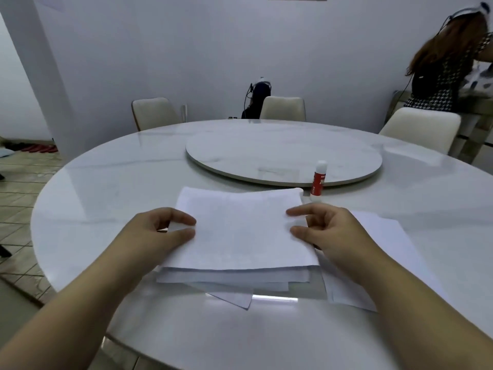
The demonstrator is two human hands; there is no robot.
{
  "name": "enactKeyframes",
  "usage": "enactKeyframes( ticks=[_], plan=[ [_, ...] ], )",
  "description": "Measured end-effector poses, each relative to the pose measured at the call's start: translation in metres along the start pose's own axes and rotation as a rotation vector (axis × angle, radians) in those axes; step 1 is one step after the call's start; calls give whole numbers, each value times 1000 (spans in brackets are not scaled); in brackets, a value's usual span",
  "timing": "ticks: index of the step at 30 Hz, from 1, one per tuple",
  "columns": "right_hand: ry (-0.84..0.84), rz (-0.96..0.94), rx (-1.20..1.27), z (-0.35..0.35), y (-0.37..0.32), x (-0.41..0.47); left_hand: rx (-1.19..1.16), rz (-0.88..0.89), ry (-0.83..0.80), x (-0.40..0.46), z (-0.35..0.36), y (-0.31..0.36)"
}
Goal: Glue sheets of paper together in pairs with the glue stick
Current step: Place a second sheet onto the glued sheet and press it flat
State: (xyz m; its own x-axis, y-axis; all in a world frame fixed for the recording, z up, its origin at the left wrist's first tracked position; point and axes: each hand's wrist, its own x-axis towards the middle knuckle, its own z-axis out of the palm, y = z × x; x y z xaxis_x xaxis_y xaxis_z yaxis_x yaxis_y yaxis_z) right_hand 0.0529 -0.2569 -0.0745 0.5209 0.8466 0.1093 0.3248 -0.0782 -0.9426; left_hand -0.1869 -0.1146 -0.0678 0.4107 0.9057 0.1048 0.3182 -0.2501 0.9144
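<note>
A loose stack of white paper sheets (234,276) lies on the round white table (106,188) in front of me. Its top sheet (240,228) is held at both side edges: my left hand (160,231) pinches the left edge between thumb and fingers, and my right hand (325,231) pinches the right edge. Another white sheet (386,263) lies to the right, partly under my right forearm. A red glue stick (318,178) with a white cap stands upright just beyond the top sheet's far right corner, apart from both hands.
A round turntable (282,156) sits in the table's middle, right behind the glue stick. Three pale chairs (284,108) stand around the far side. A person (442,73) stands at the far right by a counter. Tiled floor lies to the left.
</note>
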Motion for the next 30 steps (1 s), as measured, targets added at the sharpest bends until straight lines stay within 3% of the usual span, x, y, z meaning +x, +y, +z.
enactKeyframes(
  ticks=[7,17,30],
  plan=[
    [-9,17,-126,7,5,1,300,74,39,5,0,-18],
    [1,-57,-320,10,13,6,343,135,77,0,2,-23],
    [-10,-44,-343,10,12,6,393,152,52,-3,1,-22]
  ],
)
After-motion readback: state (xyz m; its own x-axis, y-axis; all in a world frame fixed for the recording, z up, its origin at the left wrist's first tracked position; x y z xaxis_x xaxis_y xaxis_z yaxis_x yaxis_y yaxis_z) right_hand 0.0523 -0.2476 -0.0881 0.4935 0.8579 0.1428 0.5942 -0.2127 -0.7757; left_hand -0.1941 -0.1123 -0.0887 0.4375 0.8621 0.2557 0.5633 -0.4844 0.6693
